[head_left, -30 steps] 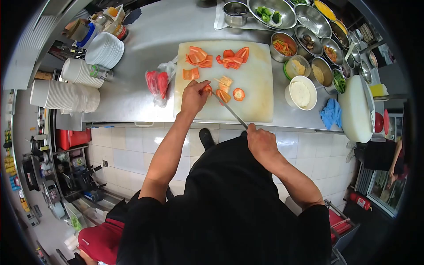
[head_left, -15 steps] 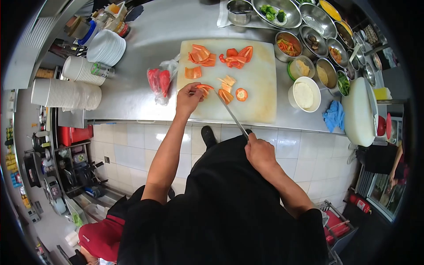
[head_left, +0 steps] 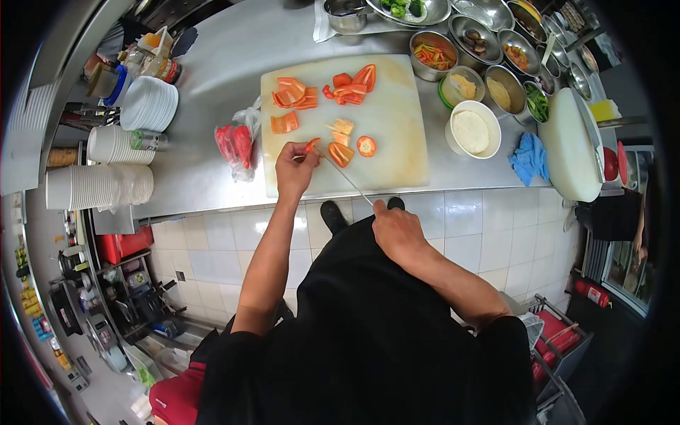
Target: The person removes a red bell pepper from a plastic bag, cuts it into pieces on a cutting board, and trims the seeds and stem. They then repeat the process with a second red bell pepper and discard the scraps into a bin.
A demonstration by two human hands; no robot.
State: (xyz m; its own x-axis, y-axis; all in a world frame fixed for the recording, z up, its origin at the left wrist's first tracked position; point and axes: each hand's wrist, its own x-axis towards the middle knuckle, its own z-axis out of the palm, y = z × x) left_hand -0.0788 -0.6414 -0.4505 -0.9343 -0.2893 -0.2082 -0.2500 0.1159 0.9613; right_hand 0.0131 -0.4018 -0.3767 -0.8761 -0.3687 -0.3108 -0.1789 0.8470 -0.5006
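Observation:
My left hand (head_left: pixel 296 168) is closed on a small piece of red bell pepper (head_left: pixel 312 145) above the left front of the white cutting board (head_left: pixel 389 173). A long knife (head_left: pixel 343 174) is gripped by its handle in my right hand (head_left: pixel 398 230), just past the counter edge; its tip reaches the pepper piece in my left fingers. Beside the blade lie a pepper chunk (head_left: pixel 341 154), pale core scraps (head_left: pixel 342 129) and a round pepper end (head_left: pixel 366 146). Farther back on the board are a pile of pepper pieces (head_left: pixel 350 86), flattened pepper panels (head_left: pixel 294 93) and a single panel (head_left: pixel 285 122).
A plastic bag with red contents (head_left: pixel 235 144) sits left of the board. Stacked white bowls (head_left: pixel 99 178) and plates (head_left: pixel 149 104) stand farther left. On the right are a white tub (head_left: pixel 473 129), several metal bowls (head_left: pixel 433 55) and a blue cloth (head_left: pixel 529 157). A person in red (head_left: pixel 177 397) is behind.
The view has shifted, so the board appears farther left. The knife and my right hand have drawn closer to my left hand, and the blade now lies at a flatter angle.

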